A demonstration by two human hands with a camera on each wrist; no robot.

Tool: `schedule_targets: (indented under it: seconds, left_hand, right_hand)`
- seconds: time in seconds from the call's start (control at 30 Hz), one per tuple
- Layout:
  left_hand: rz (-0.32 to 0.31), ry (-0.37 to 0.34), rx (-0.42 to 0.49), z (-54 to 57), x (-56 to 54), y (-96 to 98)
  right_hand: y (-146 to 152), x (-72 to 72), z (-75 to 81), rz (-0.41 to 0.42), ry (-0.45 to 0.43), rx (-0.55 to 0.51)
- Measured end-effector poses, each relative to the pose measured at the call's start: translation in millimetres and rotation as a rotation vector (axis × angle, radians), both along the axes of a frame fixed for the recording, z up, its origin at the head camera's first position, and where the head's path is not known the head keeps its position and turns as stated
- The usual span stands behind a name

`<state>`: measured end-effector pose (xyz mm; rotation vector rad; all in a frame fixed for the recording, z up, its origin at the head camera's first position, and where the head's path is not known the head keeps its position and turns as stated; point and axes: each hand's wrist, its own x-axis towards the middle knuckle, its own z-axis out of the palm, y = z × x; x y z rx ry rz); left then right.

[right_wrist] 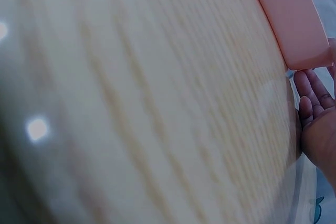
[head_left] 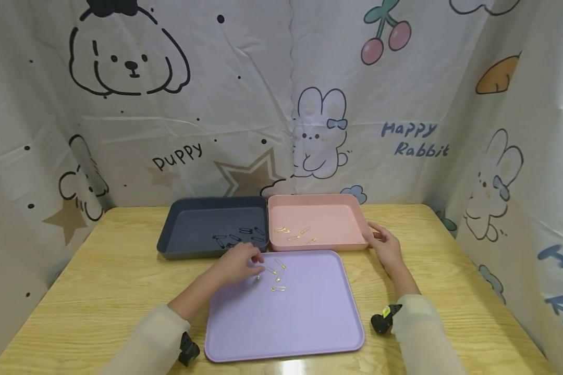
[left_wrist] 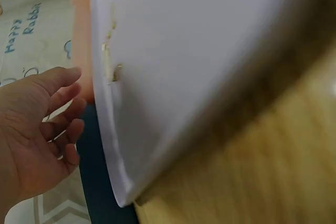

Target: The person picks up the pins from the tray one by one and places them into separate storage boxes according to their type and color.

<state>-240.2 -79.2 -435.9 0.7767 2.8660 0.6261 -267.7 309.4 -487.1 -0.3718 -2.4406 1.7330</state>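
My left hand hovers at the far left corner of the lilac tray. Its fingers are loosely bent, and I see nothing between them in the left wrist view. Several gold safety pins lie on the tray close to the fingertips; one is partly hidden beside the thumb. At the right end of the pink tray, my right hand rests with its fingers against the outer wall. More gold safety pins lie inside that tray.
A dark blue-grey tray with several black safety pins stands left of the pink one, side by side behind the lilac tray. The wooden table backs onto a printed curtain, which also hangs at both sides.
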Motion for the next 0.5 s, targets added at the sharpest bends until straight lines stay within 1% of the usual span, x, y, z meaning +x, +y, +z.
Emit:
schedule_targets:
  seconds: [0.07, 0.13, 0.2, 0.4, 0.5]
  left_hand:
    - [-0.009, -0.021, -0.029, -2.5, 5.4, -3.9]
    - [-0.022, -0.019, -0.043, -4.7, 9.3, -7.1]
    - [-0.036, -0.003, -0.049, -6.9, 12.5, -10.1]
    - [-0.091, 0.097, -0.074, -12.9, 19.2, -18.4]
    - [-0.099, 0.109, -0.065, -14.3, 22.4, -22.0]
  right_hand:
    - [0, 0.4, 0.3, -0.004, -0.006, 0.004]
    - [0, 0.7, 0.7, -0.008, -0.01, 0.012]
    - [0, 0.7, 0.9, -0.012, -0.014, 0.012]
    - [-1, 0.7, 1.8, -0.014, -0.023, 0.021]
    - [-2, 0.6, 2.1, -0.01, -0.022, 0.026]
